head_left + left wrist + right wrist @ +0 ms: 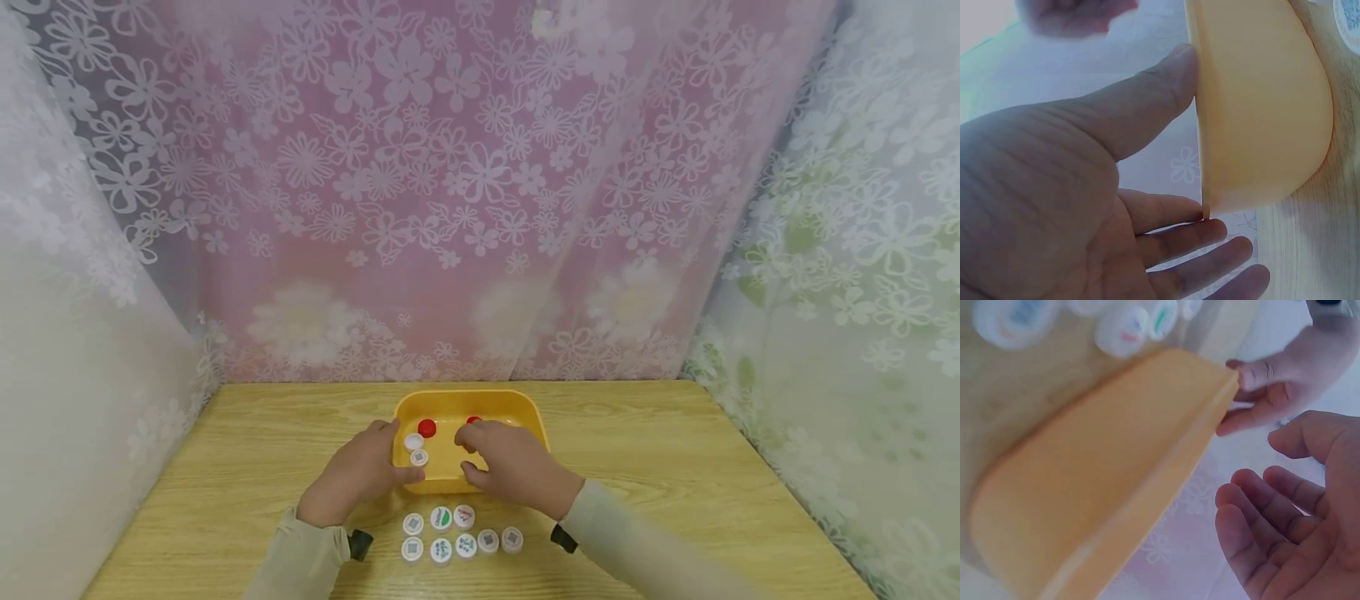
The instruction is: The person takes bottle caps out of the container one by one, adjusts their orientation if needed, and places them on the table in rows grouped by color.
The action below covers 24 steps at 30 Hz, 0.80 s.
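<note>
1. Nearest on the worktop [637, 508] lies a row of five printed white bottle caps [466, 546], with a row of three printed caps [441, 517] just beyond. Reach over these rows, not through them; a brush could scatter them.
2. The left hand [360, 471] grips the near-left corner of the yellow tub [450, 486], thumb and index finger at the rim, the other fingers spread outside. That looks steady enough; a light squeeze should do, as pushing down on the rim might tip the tub.
3. The right hand [517, 467] hangs over the tub's right half, thumb parted from loosely bent fingers, pinching nothing that shows. It would do well to dip in from above, clear of the rim.
4. Inside, at the left end, sit a square-marked white cap [419, 457] and, behind it, a second white cap [414, 442]. Best pinched by their sides.
5. Farthest are a red cap [427, 427] and another red cap [474, 420], partly hidden by the right fingers; the latter seems the easiest reach.
</note>
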Each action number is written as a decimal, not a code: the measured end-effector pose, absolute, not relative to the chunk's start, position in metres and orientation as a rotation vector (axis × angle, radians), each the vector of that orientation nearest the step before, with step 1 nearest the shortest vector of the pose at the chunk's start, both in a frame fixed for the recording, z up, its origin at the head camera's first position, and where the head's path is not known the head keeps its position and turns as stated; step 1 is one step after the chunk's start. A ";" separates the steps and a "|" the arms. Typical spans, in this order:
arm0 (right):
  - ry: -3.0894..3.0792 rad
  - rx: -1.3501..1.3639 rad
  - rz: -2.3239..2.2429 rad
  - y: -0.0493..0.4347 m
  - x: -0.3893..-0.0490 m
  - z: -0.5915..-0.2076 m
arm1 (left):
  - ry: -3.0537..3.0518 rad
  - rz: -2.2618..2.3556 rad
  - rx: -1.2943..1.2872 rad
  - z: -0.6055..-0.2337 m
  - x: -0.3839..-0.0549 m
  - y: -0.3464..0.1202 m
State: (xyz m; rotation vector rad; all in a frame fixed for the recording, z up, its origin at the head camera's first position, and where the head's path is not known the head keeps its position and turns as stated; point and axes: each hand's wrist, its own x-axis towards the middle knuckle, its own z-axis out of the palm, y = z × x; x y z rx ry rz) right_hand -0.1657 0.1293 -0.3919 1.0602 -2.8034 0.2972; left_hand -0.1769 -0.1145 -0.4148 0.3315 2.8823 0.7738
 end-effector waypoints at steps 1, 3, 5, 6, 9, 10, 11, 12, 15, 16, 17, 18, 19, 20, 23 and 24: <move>-2.820 1.061 0.298 0.127 -0.170 -0.388 | 2.881 0.772 0.333 -0.415 -0.177 -0.115; -2.855 1.099 0.276 0.120 -0.180 -0.383 | 2.881 0.770 0.334 -0.416 -0.177 -0.115; -2.899 1.158 0.216 0.113 -0.189 -0.379 | 2.885 0.766 0.346 -0.416 -0.178 -0.115; -2.911 1.194 0.177 0.109 -0.193 -0.379 | 2.885 0.765 0.348 -0.416 -0.179 -0.116; -2.913 1.301 0.011 0.096 -0.204 -0.383 | 2.883 0.771 0.359 -0.417 -0.179 -0.116; -2.907 1.322 -0.066 0.091 -0.207 -0.385 | 2.879 0.774 0.361 -0.417 -0.180 -0.117; -2.897 1.339 -0.153 0.086 -0.210 -0.388 | 2.874 0.779 0.362 -0.417 -0.179 -0.117; -2.883 1.353 -0.240 0.081 -0.213 -0.391 | 2.870 0.786 0.364 -0.418 -0.179 -0.117; -2.841 1.399 -0.483 0.069 -0.222 -0.399 | 2.866 0.793 0.384 -0.417 -0.178 -0.118; -2.823 1.422 -0.537 0.065 -0.224 -0.402 | 2.868 0.791 0.387 -0.417 -0.178 -0.118; -2.811 1.446 -0.572 0.062 -0.227 -0.404 | 2.872 0.787 0.390 -0.417 -0.178 -0.118; -2.804 1.472 -0.588 0.059 -0.229 -0.406 | 2.874 0.786 0.389 -0.417 -0.178 -0.118; -2.794 1.498 -0.604 0.057 -0.232 -0.408 | 2.875 0.783 0.391 -0.417 -0.178 -0.118; -2.781 1.521 -0.616 0.055 -0.234 -0.411 | 2.875 0.783 0.394 -0.417 -0.178 -0.118; -2.753 1.562 -0.634 0.050 -0.238 -0.415 | 2.867 0.803 0.398 -0.417 -0.178 -0.118; -2.746 1.564 -0.635 0.049 -0.238 -0.415 | 2.865 0.811 0.400 -0.417 -0.178 -0.118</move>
